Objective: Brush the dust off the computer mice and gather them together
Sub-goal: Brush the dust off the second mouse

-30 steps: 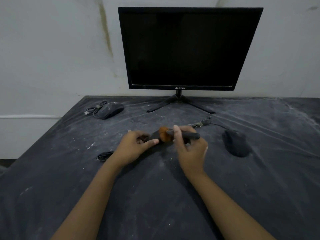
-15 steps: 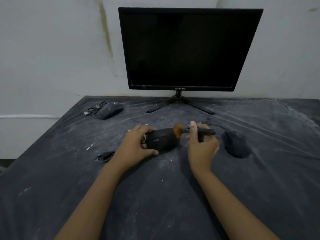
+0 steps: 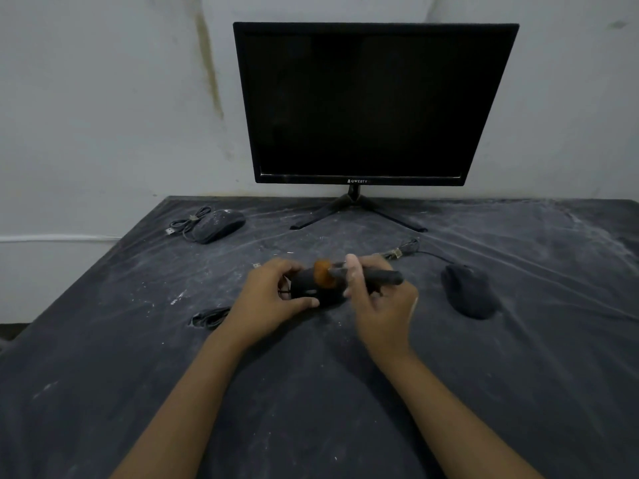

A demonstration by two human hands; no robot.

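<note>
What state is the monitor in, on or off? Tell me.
Off, as far as the view shows: the monitor screen is uniformly black, with no image or glow. No power light is visible on its bezel.

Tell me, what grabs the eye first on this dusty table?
The big dark monitor at the back against the wall dominates. In the middle, the left hand steadies a black mouse while the right hand works an orange-tipped brush over it. Two more mice wait apart: one at far left, one at right.
</note>
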